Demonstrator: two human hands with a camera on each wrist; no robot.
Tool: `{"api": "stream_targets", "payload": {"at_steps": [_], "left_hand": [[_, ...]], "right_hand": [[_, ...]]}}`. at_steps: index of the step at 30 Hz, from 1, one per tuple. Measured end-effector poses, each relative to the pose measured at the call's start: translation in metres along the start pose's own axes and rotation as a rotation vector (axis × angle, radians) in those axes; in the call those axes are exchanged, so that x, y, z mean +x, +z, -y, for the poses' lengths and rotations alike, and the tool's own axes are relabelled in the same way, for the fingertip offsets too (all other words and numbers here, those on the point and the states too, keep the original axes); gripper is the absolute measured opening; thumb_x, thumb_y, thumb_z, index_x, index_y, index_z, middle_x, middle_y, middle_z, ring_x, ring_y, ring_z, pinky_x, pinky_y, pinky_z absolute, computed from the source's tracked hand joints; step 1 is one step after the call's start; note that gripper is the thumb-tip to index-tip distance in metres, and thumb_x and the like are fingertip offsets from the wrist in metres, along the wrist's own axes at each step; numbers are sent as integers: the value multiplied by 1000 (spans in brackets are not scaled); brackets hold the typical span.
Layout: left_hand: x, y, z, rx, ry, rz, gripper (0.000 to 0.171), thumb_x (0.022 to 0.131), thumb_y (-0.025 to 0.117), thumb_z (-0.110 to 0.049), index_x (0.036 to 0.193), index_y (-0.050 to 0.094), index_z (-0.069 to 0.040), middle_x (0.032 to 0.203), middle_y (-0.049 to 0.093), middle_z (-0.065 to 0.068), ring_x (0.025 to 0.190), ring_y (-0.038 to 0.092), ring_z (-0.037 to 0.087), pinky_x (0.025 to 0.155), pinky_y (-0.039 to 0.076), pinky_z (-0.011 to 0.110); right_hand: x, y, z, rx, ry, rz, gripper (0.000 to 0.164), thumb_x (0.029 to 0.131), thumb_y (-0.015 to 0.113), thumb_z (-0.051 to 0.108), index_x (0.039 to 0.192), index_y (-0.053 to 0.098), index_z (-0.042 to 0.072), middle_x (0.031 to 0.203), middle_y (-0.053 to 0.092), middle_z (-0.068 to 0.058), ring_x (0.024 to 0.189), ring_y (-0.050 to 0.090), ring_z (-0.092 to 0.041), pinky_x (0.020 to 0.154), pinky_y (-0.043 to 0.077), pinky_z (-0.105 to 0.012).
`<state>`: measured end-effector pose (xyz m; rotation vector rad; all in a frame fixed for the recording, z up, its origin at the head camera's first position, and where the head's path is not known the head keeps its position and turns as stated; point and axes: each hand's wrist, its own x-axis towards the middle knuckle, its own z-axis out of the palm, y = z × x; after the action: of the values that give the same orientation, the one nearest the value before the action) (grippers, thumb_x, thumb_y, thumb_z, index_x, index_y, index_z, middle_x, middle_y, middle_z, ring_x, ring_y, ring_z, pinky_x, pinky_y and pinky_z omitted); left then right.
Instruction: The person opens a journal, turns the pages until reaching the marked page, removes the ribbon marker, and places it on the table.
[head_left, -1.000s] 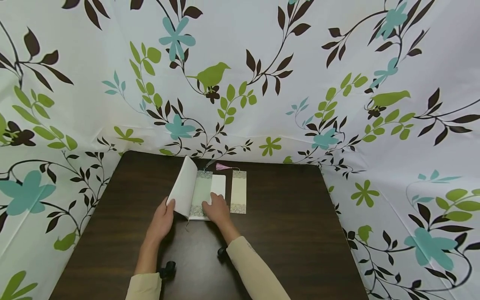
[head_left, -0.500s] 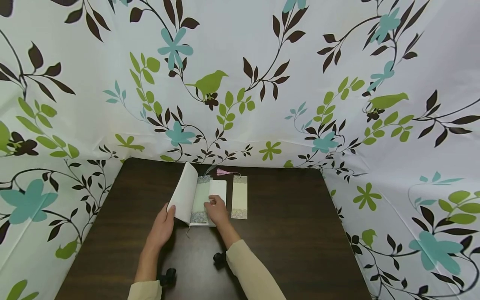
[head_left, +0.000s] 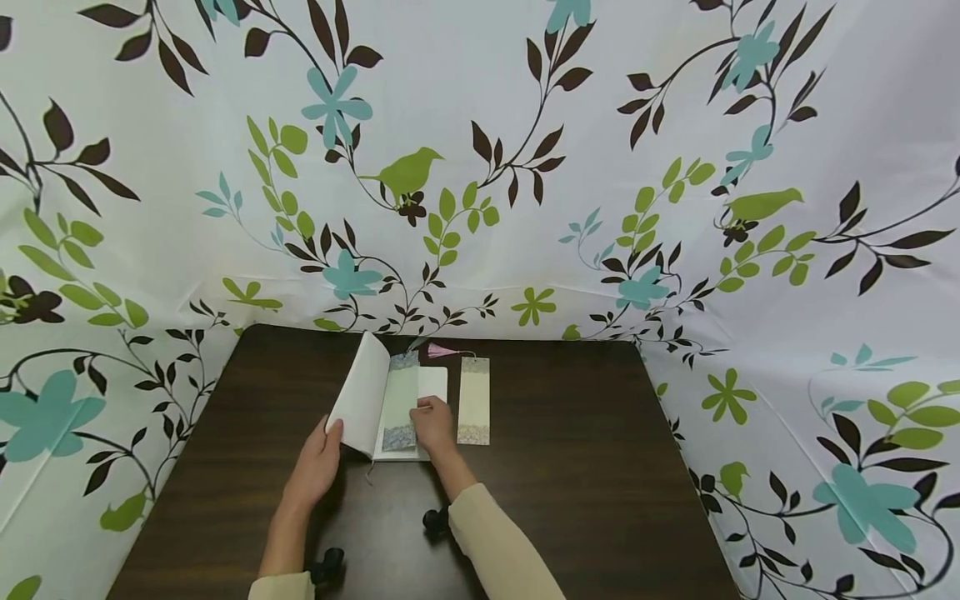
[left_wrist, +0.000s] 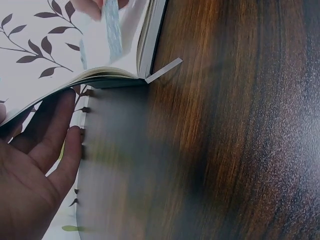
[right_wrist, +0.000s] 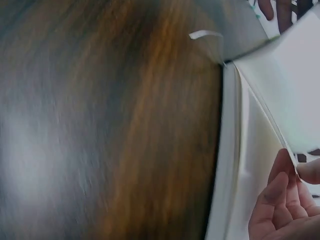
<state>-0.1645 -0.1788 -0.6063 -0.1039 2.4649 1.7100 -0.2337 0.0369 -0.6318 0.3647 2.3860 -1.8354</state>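
An open notebook [head_left: 432, 382] with a dark cover lies at the far middle of the table. My left hand [head_left: 317, 462] holds up its left-side pages [head_left: 360, 412], thumb on the paper and fingers behind the cover. Over the right page is a pale green bookmark [head_left: 400, 404] with patterned ends. My right hand [head_left: 435, 425] pinches the bookmark's right edge between thumb and fingers; in the right wrist view the bookmark stands tilted off the page. A thin ribbon marker [left_wrist: 165, 70] sticks out from the notebook's spine.
A cream bookmark [head_left: 474, 404] with a pink tassel [head_left: 441, 351] lies just right of the notebook. The dark wooden table [head_left: 585, 483] extends to both sides. Behind it hangs a white cloth [head_left: 525, 250] printed with leaves and birds.
My right hand has gone from fingers laid on the green bookmark to pinching its right edge, which has come up from the page. My left hand keeps holding the pages.
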Motion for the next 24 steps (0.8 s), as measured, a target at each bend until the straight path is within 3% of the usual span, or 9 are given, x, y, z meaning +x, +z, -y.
{"api": "stream_targets", "payload": {"at_steps": [6, 11, 18, 24], "left_hand": [[1, 2, 1, 15, 21, -23, 64, 120, 25, -43, 164, 33, 2, 162, 45, 30, 154, 37, 43, 125, 29, 63], [-2, 1, 1, 14, 14, -16, 67, 120, 24, -44, 166, 27, 4, 165, 41, 31, 156, 33, 45, 127, 26, 64], [-2, 3, -2, 36, -6, 18, 71, 119, 23, -47, 168, 21, 5, 170, 33, 31, 161, 24, 47, 130, 20, 65], [0, 4, -1, 31, -21, 17, 72, 118, 23, -50, 169, 22, 2, 169, 36, 29, 161, 28, 45, 129, 23, 64]], "right_hand": [[9, -49, -2, 53, -4, -2, 32, 107, 64, 12, 135, 66, -2, 105, 72, -14, 66, 51, -11, 62, 44, -28], [15, -99, -14, 59, -6, -56, 34, 109, 62, 12, 139, 63, -5, 112, 69, -20, 65, 47, -11, 62, 43, -30], [20, -154, -42, 16, 28, -194, 34, 109, 60, 8, 137, 62, -10, 124, 67, -28, 85, 60, -22, 73, 49, -36], [24, -175, -59, -40, 93, -208, 35, 109, 59, 11, 137, 63, -9, 130, 65, -30, 101, 65, -32, 81, 53, -42]]}}
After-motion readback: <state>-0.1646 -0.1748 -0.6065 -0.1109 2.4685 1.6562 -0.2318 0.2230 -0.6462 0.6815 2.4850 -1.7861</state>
